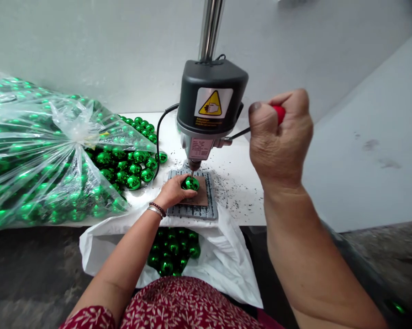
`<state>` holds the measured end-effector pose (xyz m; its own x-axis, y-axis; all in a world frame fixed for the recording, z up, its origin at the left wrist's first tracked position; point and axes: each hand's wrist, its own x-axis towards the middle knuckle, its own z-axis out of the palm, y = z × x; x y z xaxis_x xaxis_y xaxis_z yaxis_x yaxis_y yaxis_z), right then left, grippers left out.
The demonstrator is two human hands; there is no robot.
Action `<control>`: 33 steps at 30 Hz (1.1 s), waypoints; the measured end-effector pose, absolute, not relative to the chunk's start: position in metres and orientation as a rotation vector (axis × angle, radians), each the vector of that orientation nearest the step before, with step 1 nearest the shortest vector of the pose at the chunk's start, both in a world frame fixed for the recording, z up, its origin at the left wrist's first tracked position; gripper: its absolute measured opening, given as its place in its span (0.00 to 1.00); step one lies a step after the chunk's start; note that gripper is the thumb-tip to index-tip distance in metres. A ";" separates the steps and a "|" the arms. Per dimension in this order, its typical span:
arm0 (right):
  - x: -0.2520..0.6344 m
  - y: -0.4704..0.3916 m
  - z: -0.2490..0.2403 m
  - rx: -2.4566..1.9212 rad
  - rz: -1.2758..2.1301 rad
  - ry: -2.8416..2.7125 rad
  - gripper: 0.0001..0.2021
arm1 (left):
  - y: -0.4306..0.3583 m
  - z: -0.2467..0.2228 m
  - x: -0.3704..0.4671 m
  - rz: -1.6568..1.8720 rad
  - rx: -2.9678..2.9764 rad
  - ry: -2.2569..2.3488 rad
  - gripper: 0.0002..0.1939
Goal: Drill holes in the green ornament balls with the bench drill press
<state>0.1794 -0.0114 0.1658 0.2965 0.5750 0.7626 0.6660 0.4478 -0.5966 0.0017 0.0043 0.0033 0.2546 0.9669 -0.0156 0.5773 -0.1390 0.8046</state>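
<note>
My left hand (175,191) is closed around the side of a shiny green ball (192,183), keeping it on a brown board (202,195). The board lies on the slotted grey base plate (211,210) of a bench drill press (211,100). Right above the ball is the drill bit (192,173); whether its tip has entered the ball I cannot tell. Up at the right, my right hand (281,132) is wrapped round the red knob (280,113) of the drill press lever (240,133).
A large clear plastic bag (79,132) full of green balls covers the table's left side, with loose balls (134,169) beside it. Dark shavings (236,192) litter the white table (250,214). Below the front edge, an open white sack (226,260) holds more balls. A black cable (159,137) hangs left of the drill.
</note>
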 end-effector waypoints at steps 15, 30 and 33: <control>0.179 -0.041 0.121 -1.227 -0.269 -1.345 0.06 | 0.001 0.000 0.002 0.719 1.839 1.407 0.21; 0.176 -0.045 0.081 -1.096 -0.381 -1.339 0.05 | 0.003 -0.008 0.000 0.732 1.801 1.398 0.23; 0.175 -0.045 0.068 -1.073 -0.382 -1.339 0.04 | 0.002 -0.006 0.000 0.741 1.794 1.383 0.24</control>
